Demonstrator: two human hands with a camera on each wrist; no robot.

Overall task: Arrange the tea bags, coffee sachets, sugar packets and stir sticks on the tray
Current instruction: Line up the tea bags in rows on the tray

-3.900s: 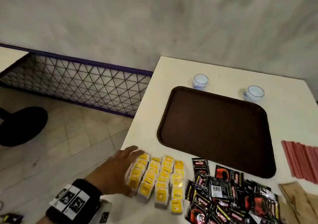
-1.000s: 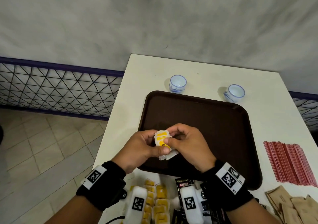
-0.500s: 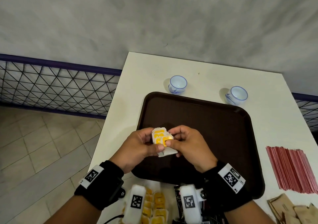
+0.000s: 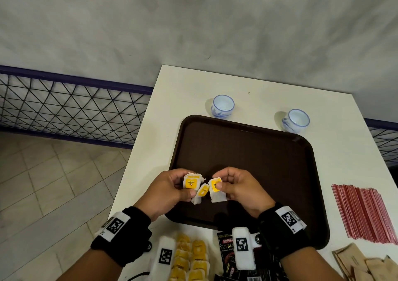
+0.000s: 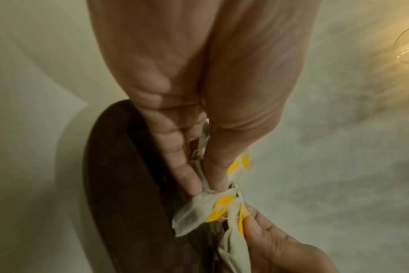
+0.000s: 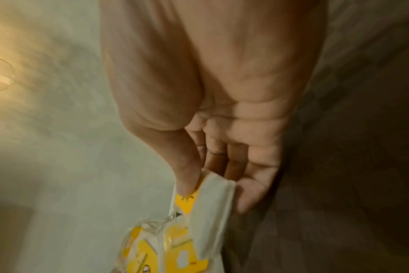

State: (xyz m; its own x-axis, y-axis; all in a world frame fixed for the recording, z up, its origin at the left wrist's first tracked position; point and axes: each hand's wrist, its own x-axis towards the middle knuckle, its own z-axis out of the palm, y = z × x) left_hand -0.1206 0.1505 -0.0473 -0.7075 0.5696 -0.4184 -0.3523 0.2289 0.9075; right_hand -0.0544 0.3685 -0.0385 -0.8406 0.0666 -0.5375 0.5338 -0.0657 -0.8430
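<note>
A: L hand [image 4: 170,191] – what's it got?
B: Thumb & curled fingers pinch two tea bags [image 4: 195,187] above near edge of tray [image 4: 305,173]. Soft white filter-paper pouches, square yellow card tags, thin string looped on top. A third bag [image 4: 216,191] is pinched by R hand [image 4: 240,190], thumb on the yellow tag, fingers curled behind. The two lots sit just beside each other; can't tell if touching.
A: Tag print?
B: Dark lettering, too small to read.
A: Tray?
B: Dark brown, matte fine-grain surface, rounded corners, raised rim; on a smooth white table [image 4: 269,91].
A: Rest of stock?
B: More yellow-tagged tea bags in rows [image 4: 191,257] at near table edge, between the wrists. Glossy black coffee sachets [image 4: 226,248] next to them, "KOPIKO" readable, "SUPRE…" partly hidden. Brown kraft-paper sugar packets [image 4: 361,263] near R corner. Thin red stir sticks [image 4: 364,212] lie side by side in a flat sheet, R of tray.
A: Other?
B: Two small white cups w/ blue rims [image 4: 223,106] beyond tray's far edge. Black wristbands w/ square code markers [image 4: 117,225].
</note>
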